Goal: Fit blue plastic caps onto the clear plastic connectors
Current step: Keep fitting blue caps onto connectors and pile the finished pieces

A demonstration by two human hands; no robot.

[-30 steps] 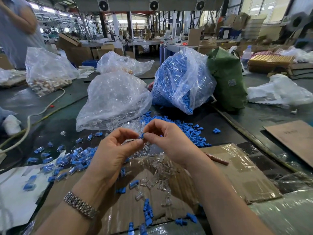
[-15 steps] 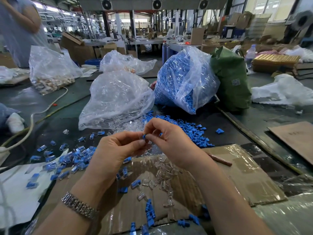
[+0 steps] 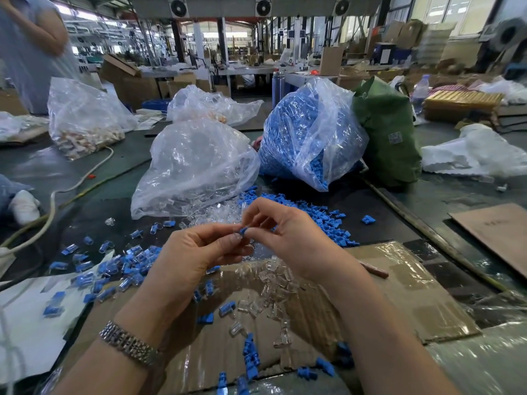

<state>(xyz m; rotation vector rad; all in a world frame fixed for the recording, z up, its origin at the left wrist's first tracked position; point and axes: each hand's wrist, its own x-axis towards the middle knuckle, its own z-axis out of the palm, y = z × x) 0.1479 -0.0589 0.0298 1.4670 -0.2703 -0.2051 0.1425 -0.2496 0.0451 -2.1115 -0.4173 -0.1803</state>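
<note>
My left hand (image 3: 194, 258) and my right hand (image 3: 288, 238) meet above the table's middle. Between their fingertips they pinch one small blue cap (image 3: 243, 231) against a clear connector that the fingers mostly hide. Loose clear connectors (image 3: 273, 283) lie on the taped cardboard (image 3: 399, 295) under my hands. Loose blue caps (image 3: 322, 218) spill from a clear bag full of blue caps (image 3: 299, 132). A heap of capped connectors (image 3: 119, 269) lies to the left. A clear bag of connectors (image 3: 194, 166) stands behind my hands.
A green sack (image 3: 390, 135) stands right of the blue bag. Another person (image 3: 28, 47) stands at the far left behind a bag of pale parts (image 3: 82, 121). A white cable (image 3: 57, 201) crosses the left side. White paper (image 3: 31, 323) lies at the near left, brown cardboard (image 3: 496, 235) at the right.
Both hands stay together at the same spot, working the same small part between the fingertips. The view has shifted slightly; nothing was picked up or dropped.
</note>
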